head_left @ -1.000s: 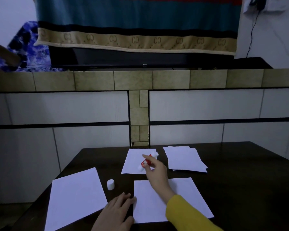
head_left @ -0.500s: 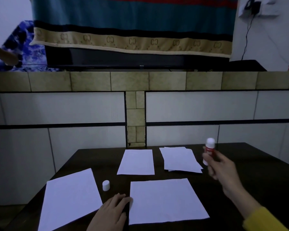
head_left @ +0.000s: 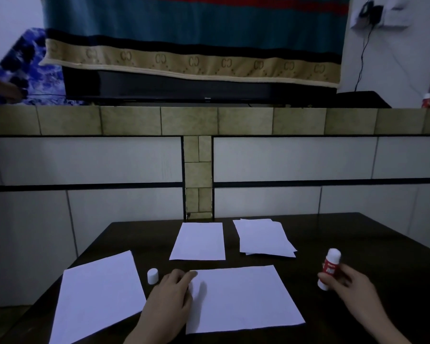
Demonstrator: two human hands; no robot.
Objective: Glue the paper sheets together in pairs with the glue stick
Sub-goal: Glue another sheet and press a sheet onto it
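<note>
A red and white glue stick (head_left: 329,268) stands upright in my right hand (head_left: 350,285), above the dark table (head_left: 358,239) to the right of the papers. My left hand (head_left: 170,297) lies flat on the left edge of the near white sheet (head_left: 243,297). The stick's white cap (head_left: 152,276) stands on the table just left of that hand. Another sheet (head_left: 98,295) lies at the left, a single sheet (head_left: 199,241) further back in the middle, and a loose pile of sheets (head_left: 265,238) at the back right.
A tiled wall (head_left: 199,120) rises straight behind the table's far edge. A patterned blanket (head_left: 189,60) hangs above it, over a dark screen. Another person's hand (head_left: 4,89) shows at the far left on a blue cloth.
My right hand has carried the glue stick from over the back middle sheet out to the right, then lower and nearer. My left hand has slid slightly onto the near sheet.
</note>
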